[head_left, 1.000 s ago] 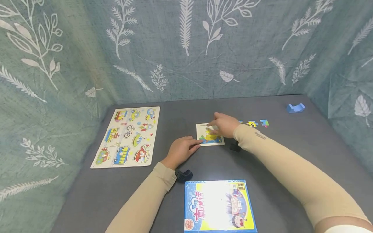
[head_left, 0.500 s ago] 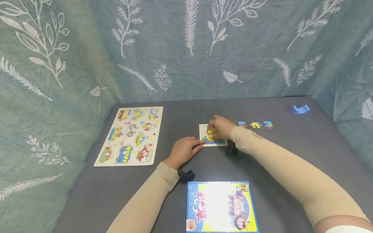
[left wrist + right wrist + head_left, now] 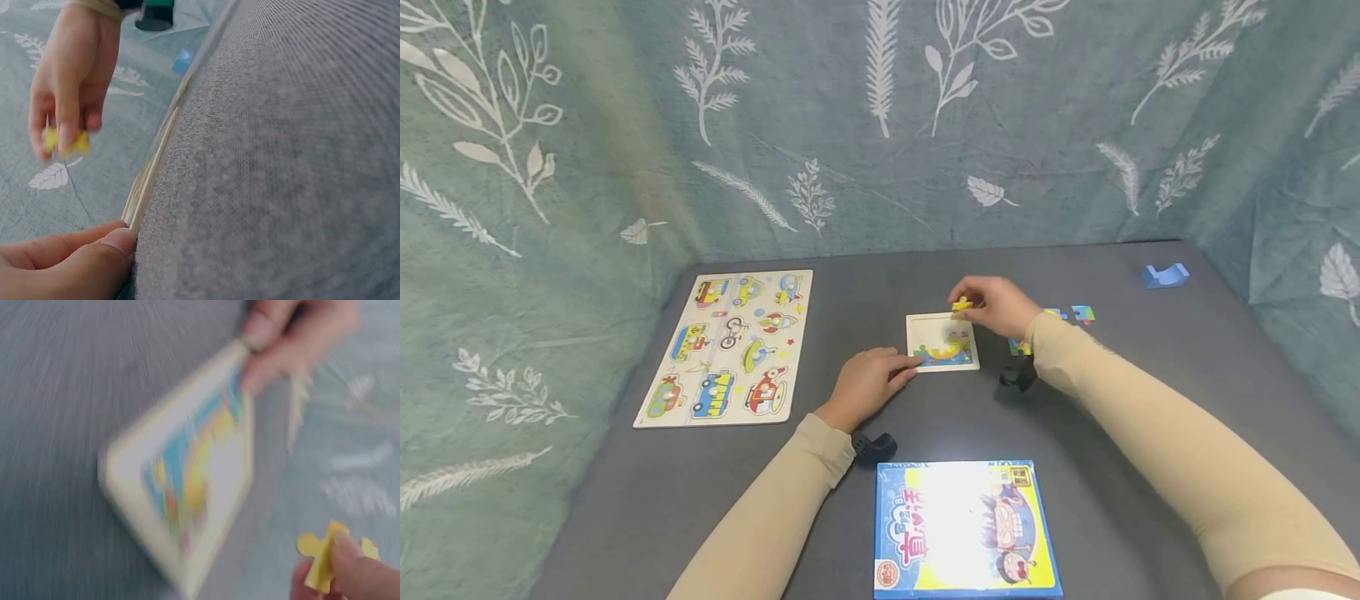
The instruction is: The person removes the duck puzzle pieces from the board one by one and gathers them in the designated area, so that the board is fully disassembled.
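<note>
My right hand (image 3: 1000, 304) pinches a yellow jigsaw piece (image 3: 325, 553) between thumb and fingers. It holds the piece up near the far right corner of a small wooden puzzle tray (image 3: 912, 327). Pieces in blue, green and yellow lie along the tray's near part, while its upper left part shows pale board. At the tray's near left corner, my left hand (image 3: 868, 383) grips the edge between thumb and forefinger, as the left wrist view shows. The right wrist view of the tray is blurred.
Loose jigsaw pieces (image 3: 1082, 313) lie right of the tray, partly behind the right hand and sleeve. A wooden vehicle puzzle board (image 3: 718, 362) is at the left. A blue and yellow box (image 3: 891, 475) lies in front, and a blue curved holder (image 3: 1165, 277) stands far right.
My right hand has lifted the yellow jigsaw piece from over the tray and moved it away and slightly right. My left hand keeps its place at the tray corner.
</note>
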Tool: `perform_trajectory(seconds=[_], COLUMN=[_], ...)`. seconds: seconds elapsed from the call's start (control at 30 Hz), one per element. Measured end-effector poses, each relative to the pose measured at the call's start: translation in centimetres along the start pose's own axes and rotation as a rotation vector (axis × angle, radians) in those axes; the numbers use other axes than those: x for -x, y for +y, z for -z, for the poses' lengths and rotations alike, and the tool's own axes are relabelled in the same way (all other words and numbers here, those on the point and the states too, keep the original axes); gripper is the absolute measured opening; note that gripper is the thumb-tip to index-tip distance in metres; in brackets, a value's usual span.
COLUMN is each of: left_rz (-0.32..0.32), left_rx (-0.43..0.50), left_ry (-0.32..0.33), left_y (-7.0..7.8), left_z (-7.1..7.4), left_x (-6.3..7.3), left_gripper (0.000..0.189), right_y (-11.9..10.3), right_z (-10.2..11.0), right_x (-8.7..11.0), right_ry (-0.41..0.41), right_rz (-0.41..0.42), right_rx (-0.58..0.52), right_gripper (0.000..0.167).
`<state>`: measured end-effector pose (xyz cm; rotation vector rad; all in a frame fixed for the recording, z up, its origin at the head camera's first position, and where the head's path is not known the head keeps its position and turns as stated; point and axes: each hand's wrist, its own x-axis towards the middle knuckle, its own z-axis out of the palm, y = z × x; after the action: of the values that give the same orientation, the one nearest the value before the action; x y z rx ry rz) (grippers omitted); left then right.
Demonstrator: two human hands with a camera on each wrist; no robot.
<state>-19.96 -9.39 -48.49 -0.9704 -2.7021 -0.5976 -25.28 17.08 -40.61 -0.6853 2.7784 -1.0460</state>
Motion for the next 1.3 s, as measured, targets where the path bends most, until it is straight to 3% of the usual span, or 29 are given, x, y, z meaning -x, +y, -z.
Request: perform_trajectory(seconds=[0.17, 0.3, 0.53, 0.67, 0.87, 1.03, 1.17, 1.3], left_rz=[0.018, 0.027, 0.03, 0.03, 0.018, 0.014, 0.016, 0.002], left_rx=[-0.002, -0.001, -0.001, 0.0, 0.003, 0.01, 0.003, -0.004], left_ry=[0.018, 0.02, 0.005, 0.002, 0.002, -0.009, -0.007, -0.012], left_y=[-0.3, -0.5, -0.4, -0.4, -0.3, -0.3, -0.2, -0.1], left_z=[0.5, 0.7, 0.5, 0.4, 0.4, 0.4, 0.3, 0.0], left_x=[0.4, 0.6, 0.6, 0.6, 0.5, 0.4, 0.2, 0.0], left_gripper=[0.027, 0.027, 0.027, 0.027, 0.027, 0.027, 0.027, 0.028], right_y=[2.5, 4.4, 6.9, 8.0, 7.8, 4.5, 1.5, 0.2], right_z=[3.8, 5.2, 4.9, 4.4, 4.1, 2.5, 0.3, -1.3], right_x=[1.7, 3.7, 6.8, 7.6, 7.9, 6.0, 3.4, 1.7], right_ry=[-0.042, -0.083, -0.047, 0.011, 0.045, 0.066, 0.024, -0.078], right_rz=[-0.105, -0.169, -0.308, -0.33, -0.27, -0.135, 0.018, 0.048], right_rx=[0.02, 0.058, 0.066, 0.071, 0.183, 0.294, 0.388, 0.482], right_gripper=[0.026, 0.032, 0.026, 0.024, 0.022, 0.016, 0.022, 0.032])
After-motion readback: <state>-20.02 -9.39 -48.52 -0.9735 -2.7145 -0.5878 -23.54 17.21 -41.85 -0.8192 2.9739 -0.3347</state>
